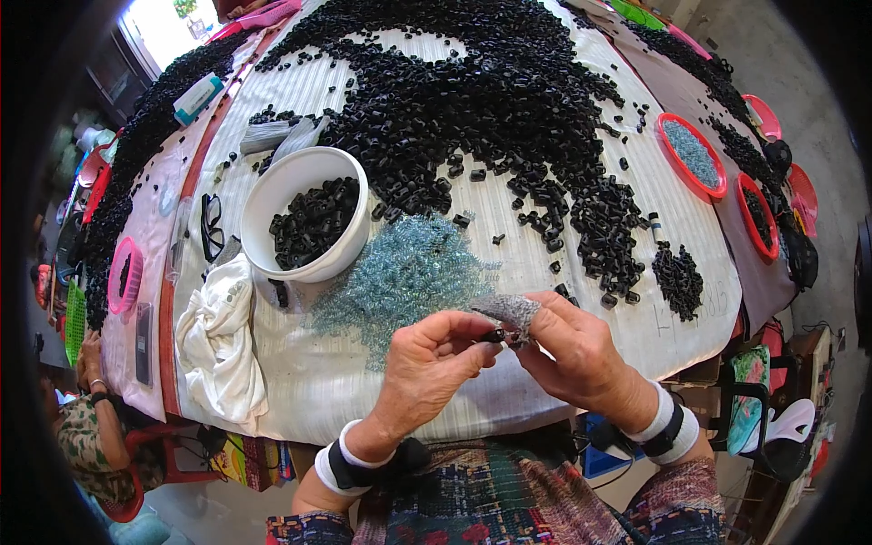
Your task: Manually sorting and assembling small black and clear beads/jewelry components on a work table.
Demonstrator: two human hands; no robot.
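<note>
My left hand (422, 368) pinches a small black plastic part (493, 336) between thumb and fingertips, above the table's near edge. Close against it is my right hand (581, 350), its fingers closed at the same part; a grey fabric finger cover (513, 311) wraps one finger. Whether the right fingertips hold a separate piece is hidden. Just beyond my hands lies a pile of small bluish metal springs (409, 272). A white bowl (320, 269) with black parts in it stands to the left of the springs. Behind them spreads a large heap of loose black parts (472, 109).
A white cloth (222, 345) and black-framed glasses (211, 227) lie at left. Red-rimmed baskets (666, 150) hold springs and black parts at right, near a small black pile (678, 282). Another person's arm (111, 436) shows at far left. Clear bags (263, 136) sit behind the bowl.
</note>
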